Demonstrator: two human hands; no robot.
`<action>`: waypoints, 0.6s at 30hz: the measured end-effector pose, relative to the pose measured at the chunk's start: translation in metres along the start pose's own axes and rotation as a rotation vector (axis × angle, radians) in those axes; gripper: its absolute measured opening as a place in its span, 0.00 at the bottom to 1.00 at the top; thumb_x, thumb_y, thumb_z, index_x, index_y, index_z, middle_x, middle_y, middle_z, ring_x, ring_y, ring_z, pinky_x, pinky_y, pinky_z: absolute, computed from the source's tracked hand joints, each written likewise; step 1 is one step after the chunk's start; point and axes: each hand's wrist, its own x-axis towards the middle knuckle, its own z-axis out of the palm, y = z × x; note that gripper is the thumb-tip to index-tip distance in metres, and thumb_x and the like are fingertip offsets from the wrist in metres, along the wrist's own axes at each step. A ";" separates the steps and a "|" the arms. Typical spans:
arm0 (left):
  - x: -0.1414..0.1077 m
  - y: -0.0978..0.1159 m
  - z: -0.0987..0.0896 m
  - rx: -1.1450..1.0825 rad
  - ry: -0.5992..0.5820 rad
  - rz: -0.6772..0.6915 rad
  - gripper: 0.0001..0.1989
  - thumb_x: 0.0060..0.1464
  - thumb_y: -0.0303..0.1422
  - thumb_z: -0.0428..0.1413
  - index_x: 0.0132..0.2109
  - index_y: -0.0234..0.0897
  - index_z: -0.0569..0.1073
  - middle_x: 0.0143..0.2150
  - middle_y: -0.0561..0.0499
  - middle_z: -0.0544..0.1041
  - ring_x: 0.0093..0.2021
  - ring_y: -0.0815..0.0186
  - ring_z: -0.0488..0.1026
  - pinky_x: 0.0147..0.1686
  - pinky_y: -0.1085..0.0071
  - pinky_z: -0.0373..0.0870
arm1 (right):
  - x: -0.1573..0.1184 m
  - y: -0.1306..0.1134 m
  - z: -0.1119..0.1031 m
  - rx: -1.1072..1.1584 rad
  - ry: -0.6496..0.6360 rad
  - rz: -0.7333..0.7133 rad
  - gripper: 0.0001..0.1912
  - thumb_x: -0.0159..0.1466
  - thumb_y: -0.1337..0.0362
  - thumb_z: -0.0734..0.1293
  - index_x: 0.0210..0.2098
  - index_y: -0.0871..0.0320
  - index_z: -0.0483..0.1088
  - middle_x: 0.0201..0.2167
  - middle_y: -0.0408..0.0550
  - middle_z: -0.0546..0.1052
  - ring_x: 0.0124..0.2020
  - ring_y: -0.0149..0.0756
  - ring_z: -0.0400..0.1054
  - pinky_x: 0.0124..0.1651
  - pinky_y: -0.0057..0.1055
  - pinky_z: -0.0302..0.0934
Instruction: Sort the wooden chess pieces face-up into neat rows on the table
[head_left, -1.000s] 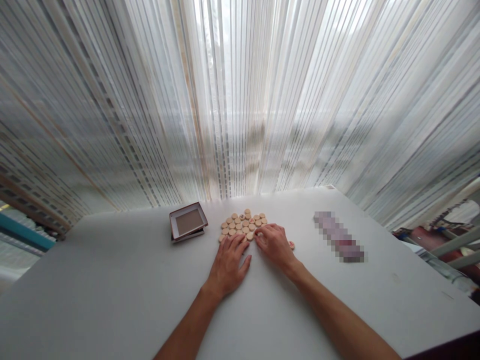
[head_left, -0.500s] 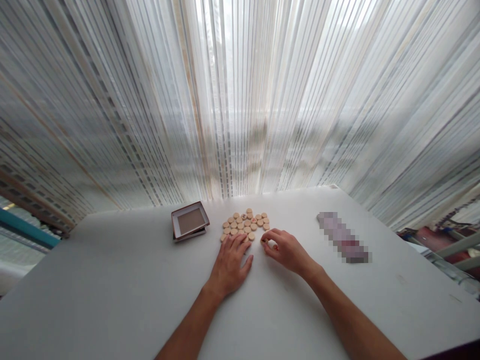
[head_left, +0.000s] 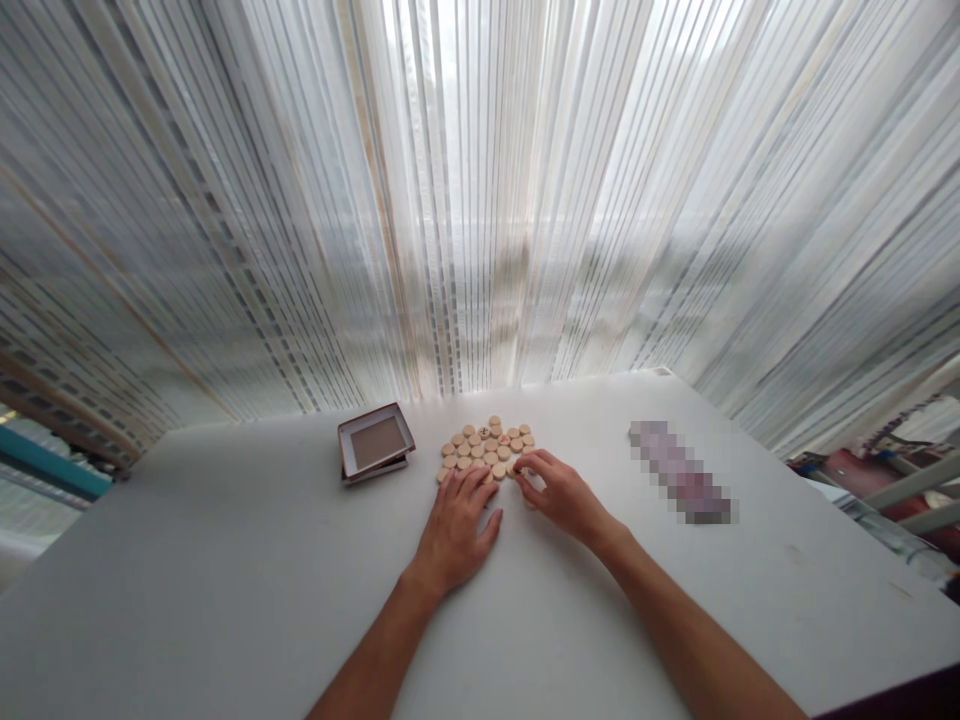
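Several round wooden xiangqi pieces (head_left: 490, 448) lie close together on the white table (head_left: 247, 570). Most are plain side up; a couple show printed characters. My left hand (head_left: 454, 528) rests over the near left edge of the group, fingers stretched out and fingertips touching pieces, some of which they cover. At the near right edge, my right hand (head_left: 559, 497) pinches one xiangqi piece (head_left: 512, 468) between thumb and fingers, against its neighbours. Part of that piece is hidden by the fingertips.
An open shallow box (head_left: 376, 442), with a second box part under it, sits left of the pieces. A blurred-out long purple item (head_left: 679, 470) lies to the right. Striped sheer curtains (head_left: 480, 200) hang behind the table's far edge.
My right hand has moved slightly left with its piece, closing the gap to the group. My left hand stays on the pieces. The whole view has shifted a little.
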 end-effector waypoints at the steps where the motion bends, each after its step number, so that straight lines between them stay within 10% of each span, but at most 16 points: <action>1: 0.000 0.000 0.000 -0.005 0.004 0.002 0.15 0.61 0.32 0.54 0.54 0.41 0.71 0.60 0.44 0.70 0.63 0.53 0.61 0.66 0.48 0.53 | 0.000 0.000 0.000 0.033 0.017 -0.009 0.08 0.67 0.67 0.64 0.44 0.52 0.70 0.43 0.47 0.75 0.42 0.37 0.73 0.44 0.31 0.69; 6: 0.003 0.001 -0.002 -0.108 0.110 -0.010 0.11 0.61 0.30 0.53 0.49 0.41 0.74 0.54 0.45 0.74 0.58 0.55 0.67 0.63 0.51 0.56 | -0.003 -0.006 -0.001 0.143 0.044 -0.021 0.08 0.67 0.66 0.63 0.45 0.53 0.70 0.42 0.49 0.75 0.41 0.37 0.73 0.39 0.29 0.71; 10: 0.005 0.003 -0.002 -0.321 0.175 -0.166 0.09 0.63 0.34 0.52 0.42 0.38 0.76 0.39 0.48 0.79 0.38 0.63 0.74 0.43 0.66 0.71 | -0.007 -0.011 0.003 0.216 0.048 -0.065 0.10 0.66 0.66 0.65 0.47 0.53 0.69 0.41 0.49 0.74 0.40 0.36 0.73 0.40 0.30 0.72; 18: 0.007 -0.002 -0.001 -0.667 0.047 -0.340 0.14 0.61 0.41 0.55 0.41 0.35 0.78 0.33 0.50 0.80 0.25 0.70 0.66 0.25 0.76 0.62 | -0.012 -0.023 0.010 0.284 0.075 -0.164 0.13 0.66 0.69 0.65 0.50 0.52 0.69 0.43 0.49 0.73 0.42 0.36 0.72 0.44 0.33 0.71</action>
